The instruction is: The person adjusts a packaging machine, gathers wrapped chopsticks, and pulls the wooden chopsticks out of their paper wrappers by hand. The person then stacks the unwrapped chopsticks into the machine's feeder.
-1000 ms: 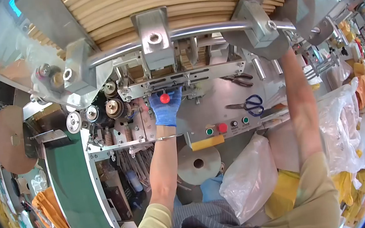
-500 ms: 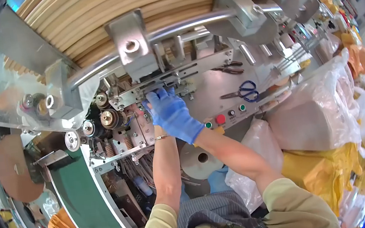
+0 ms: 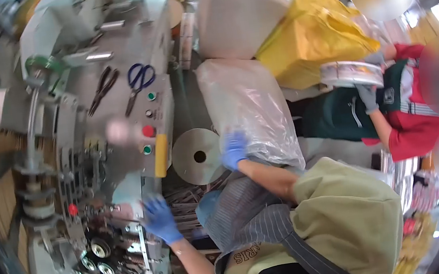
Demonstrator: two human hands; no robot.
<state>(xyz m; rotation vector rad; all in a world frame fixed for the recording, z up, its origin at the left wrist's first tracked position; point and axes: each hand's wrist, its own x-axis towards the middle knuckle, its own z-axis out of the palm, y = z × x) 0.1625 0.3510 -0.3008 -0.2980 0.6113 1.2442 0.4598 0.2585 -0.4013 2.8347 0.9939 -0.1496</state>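
My left hand (image 3: pixel 159 218), in a blue glove, rests against the front of the metal machine (image 3: pixel 88 154), next to its rollers (image 3: pixel 100 263) and a small red knob (image 3: pixel 72 209); its fingers look spread with nothing in them. My right hand (image 3: pixel 234 149), also blue-gloved, is at the lower edge of a clear plastic bag (image 3: pixel 249 111), just right of a white paper roll (image 3: pixel 197 155). Motion blur hides whether it grips anything.
Blue-handled scissors (image 3: pixel 139 76) and pliers (image 3: pixel 103 85) lie on the machine top, above a red button (image 3: pixel 148 131) and a green button (image 3: pixel 147 149). Yellow bags (image 3: pixel 317 35) are stacked behind. A co-worker (image 3: pixel 394 114) in red with a green apron holds a shiny reel (image 3: pixel 350 74).
The view has swung right and rotated. My right hand has left the machine and dropped to the plastic bag. My left hand has pulled back from the red knob to the machine's front.
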